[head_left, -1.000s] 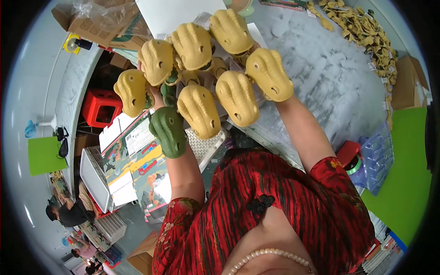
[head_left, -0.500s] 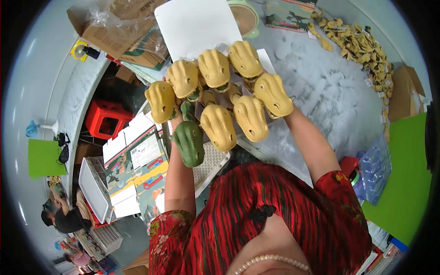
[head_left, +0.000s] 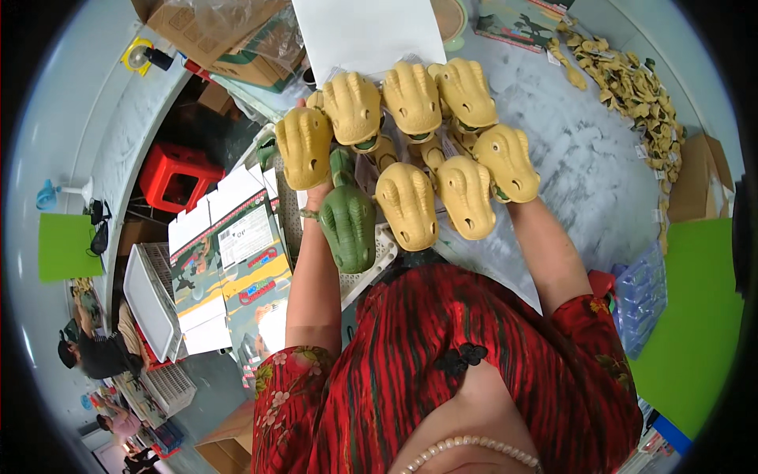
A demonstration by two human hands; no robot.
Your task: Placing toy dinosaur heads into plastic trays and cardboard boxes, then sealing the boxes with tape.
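Several yellow toy dinosaurs (head_left: 409, 209) with long ridged heads are bunched in two rows in front of me. One green toy dinosaur (head_left: 348, 233) hangs at the near left of the bunch. My left hand (head_left: 317, 192) grips the left side, mostly covered by the leftmost yellow head (head_left: 302, 148); a fingertip shows above it. At the right side, the rightmost yellow head (head_left: 509, 163) hides nearly all of my right hand (head_left: 523, 207), which clasps the bunch from that side. A white panel (head_left: 369, 35) rises behind the heads; its join to anything below is hidden.
Printed flattened cartons (head_left: 237, 261) lie to the left, near a red stool (head_left: 180, 175). A brown box (head_left: 217, 31) stands at the far left. Many small yellow pieces (head_left: 632, 99) are heaped along the table's right edge. Blue plastic packs (head_left: 639, 292) lie at the right.
The bunch of toy dinosaurs has shifted right and a little away from me between my hands. The white panel has shifted right too. The whole view has also moved slightly.
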